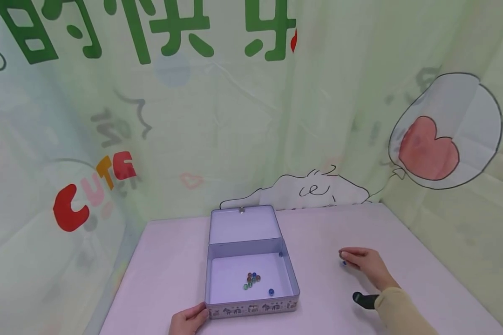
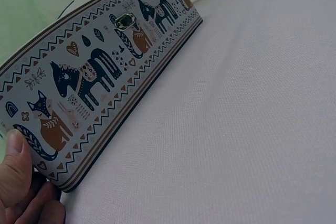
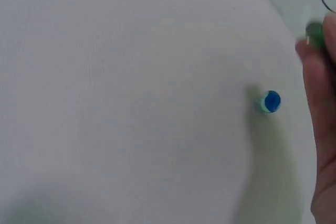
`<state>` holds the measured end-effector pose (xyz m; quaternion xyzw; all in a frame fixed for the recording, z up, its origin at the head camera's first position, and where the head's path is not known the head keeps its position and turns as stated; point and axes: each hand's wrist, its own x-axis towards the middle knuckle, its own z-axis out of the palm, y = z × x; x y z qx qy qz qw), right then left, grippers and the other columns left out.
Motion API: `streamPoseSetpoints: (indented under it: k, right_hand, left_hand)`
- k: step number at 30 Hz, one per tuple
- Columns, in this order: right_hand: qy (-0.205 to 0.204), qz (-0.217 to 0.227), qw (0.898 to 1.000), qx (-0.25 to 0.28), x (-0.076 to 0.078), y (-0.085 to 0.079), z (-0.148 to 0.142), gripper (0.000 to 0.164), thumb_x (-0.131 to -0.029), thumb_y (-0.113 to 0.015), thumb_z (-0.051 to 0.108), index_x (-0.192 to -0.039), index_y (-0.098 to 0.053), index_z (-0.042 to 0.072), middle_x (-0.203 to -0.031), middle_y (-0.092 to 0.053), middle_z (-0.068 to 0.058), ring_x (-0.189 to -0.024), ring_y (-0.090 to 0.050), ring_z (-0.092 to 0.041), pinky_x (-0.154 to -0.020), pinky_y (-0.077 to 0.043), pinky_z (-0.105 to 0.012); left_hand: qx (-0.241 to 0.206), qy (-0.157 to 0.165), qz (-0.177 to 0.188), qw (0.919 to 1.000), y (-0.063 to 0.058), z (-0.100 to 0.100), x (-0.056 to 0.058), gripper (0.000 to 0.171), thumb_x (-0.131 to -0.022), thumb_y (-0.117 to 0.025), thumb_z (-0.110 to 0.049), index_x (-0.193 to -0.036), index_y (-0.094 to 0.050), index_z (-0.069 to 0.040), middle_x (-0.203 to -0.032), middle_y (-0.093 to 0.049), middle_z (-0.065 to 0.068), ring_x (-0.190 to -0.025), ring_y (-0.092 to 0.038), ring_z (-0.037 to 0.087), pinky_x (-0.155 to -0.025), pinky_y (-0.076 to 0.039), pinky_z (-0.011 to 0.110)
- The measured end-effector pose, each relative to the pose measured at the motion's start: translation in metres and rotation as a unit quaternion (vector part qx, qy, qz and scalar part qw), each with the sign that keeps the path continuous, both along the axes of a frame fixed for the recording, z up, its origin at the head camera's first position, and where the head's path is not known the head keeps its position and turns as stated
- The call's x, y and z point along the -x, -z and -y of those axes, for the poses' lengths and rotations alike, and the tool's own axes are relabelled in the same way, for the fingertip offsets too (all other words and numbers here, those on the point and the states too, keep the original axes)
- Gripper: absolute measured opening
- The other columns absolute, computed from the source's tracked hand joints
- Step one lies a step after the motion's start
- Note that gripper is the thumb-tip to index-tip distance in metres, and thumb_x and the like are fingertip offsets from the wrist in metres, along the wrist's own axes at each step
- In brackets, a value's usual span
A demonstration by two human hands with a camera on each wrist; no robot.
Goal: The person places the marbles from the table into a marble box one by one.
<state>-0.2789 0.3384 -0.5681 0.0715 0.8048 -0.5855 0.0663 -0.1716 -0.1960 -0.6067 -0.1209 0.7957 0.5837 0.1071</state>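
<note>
A hinged tin box (image 1: pixel 234 311) with animal patterns on its sides stands with its lid (image 1: pixel 245 227) raised at the back. My left hand (image 1: pixel 188 319) grips its front left corner, the thumb (image 2: pixel 17 153) on the patterned front wall. Several coloured marbles (image 1: pixel 251 280) lie grouped on the box floor, with a blue marble (image 1: pixel 271 292) apart near the front and another dark one by the right wall. To the right of the box, my right hand (image 1: pixel 370 266) pinches a green marble (image 3: pixel 315 33) at the fingertips. Below it a blue marble (image 3: pixel 270 101) rests on the table.
The pale tabletop (image 1: pixel 167 260) runs back to a printed curtain (image 1: pixel 234 130), which also hangs along both sides. A black strap (image 1: pixel 364 300) sits at the right wrist. A metal clasp (image 2: pixel 125 22) juts from the box front.
</note>
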Motion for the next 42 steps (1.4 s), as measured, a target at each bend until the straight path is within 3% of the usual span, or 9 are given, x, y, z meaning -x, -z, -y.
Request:
streamPoseSetpoints:
  k: [3, 9, 15, 23, 31, 36, 42]
  right_hand:
    - [-0.037, 0.009, 0.997, 0.074, -0.003, -0.007, 0.002, 0.046, -0.097, -0.071, 0.022, -0.132, -0.064, -0.007, -0.115, -0.076, 0.004, -0.098, -0.072, 0.001, -0.091, -0.063, -0.023]
    - [-0.079, -0.013, 0.992, 0.101, -0.009, -0.024, 0.012, 0.042, -0.098, -0.070, 0.017, -0.129, -0.063, -0.011, -0.111, -0.076, 0.009, -0.099, -0.072, 0.001, -0.089, -0.062, -0.020]
    - [-0.095, -0.027, 0.992, 0.078, -0.008, -0.040, 0.034, 0.043, -0.099, -0.069, 0.019, -0.129, -0.063, -0.012, -0.114, -0.077, 0.004, -0.099, -0.072, 0.000, -0.089, -0.062, -0.019]
    - [-0.131, -0.050, 0.990, 0.029, 0.005, -0.053, 0.092, 0.041, -0.096, -0.073, 0.024, -0.124, -0.069, -0.006, -0.126, -0.072, -0.020, -0.109, -0.073, -0.017, -0.096, -0.062, -0.029]
    - [-0.180, -0.046, 0.982, 0.021, 0.010, -0.057, 0.143, 0.036, -0.095, -0.074, 0.023, -0.121, -0.072, -0.003, -0.118, -0.076, -0.016, -0.110, -0.073, -0.034, -0.095, -0.064, -0.037]
    - [-0.183, -0.044, 0.982, 0.017, 0.010, -0.058, 0.153, 0.034, -0.094, -0.075, 0.022, -0.118, -0.074, -0.002, -0.115, -0.077, -0.014, -0.109, -0.073, -0.034, -0.093, -0.065, -0.036]
    - [-0.185, -0.041, 0.982, 0.014, 0.012, -0.056, 0.157, 0.032, -0.093, -0.076, 0.022, -0.117, -0.075, 0.000, -0.115, -0.077, -0.013, -0.107, -0.073, -0.032, -0.092, -0.065, -0.035]
  left_hand:
    - [-0.001, 0.003, 0.004, 1.0000, -0.004, 0.001, -0.001, 0.057, -0.092, -0.077, -0.032, -0.128, -0.062, 0.010, -0.124, -0.070, 0.024, -0.127, -0.059, 0.046, -0.102, -0.056, 0.053]
    - [-0.002, 0.009, 0.006, 0.9999, -0.005, 0.002, -0.002, 0.059, -0.092, -0.077, -0.034, -0.129, -0.062, 0.010, -0.125, -0.070, 0.024, -0.128, -0.059, 0.046, -0.103, -0.055, 0.054]
    - [-0.001, 0.011, -0.001, 0.9999, -0.003, 0.001, -0.001, 0.058, -0.092, -0.077, -0.033, -0.128, -0.062, 0.009, -0.125, -0.070, 0.023, -0.129, -0.057, 0.048, -0.104, -0.053, 0.058]
    - [-0.004, 0.001, -0.018, 0.9998, 0.000, 0.000, -0.001, 0.055, -0.091, -0.079, -0.031, -0.126, -0.065, 0.009, -0.122, -0.071, 0.022, -0.129, -0.057, 0.049, -0.105, -0.053, 0.058]
    - [-0.012, 0.000, -0.013, 0.9998, -0.003, -0.002, -0.002, 0.053, -0.092, -0.078, -0.029, -0.126, -0.064, 0.008, -0.123, -0.071, 0.022, -0.130, -0.056, 0.049, -0.106, -0.052, 0.059]
    - [-0.015, -0.003, -0.020, 0.9997, -0.002, -0.002, -0.002, 0.051, -0.091, -0.078, -0.027, -0.125, -0.065, 0.009, -0.121, -0.072, 0.022, -0.130, -0.056, 0.048, -0.106, -0.052, 0.057]
    - [-0.026, -0.009, 0.010, 0.9996, -0.004, -0.003, -0.001, 0.050, -0.092, -0.077, -0.026, -0.127, -0.064, 0.007, -0.124, -0.071, 0.021, -0.133, -0.053, 0.049, -0.108, -0.048, 0.063]
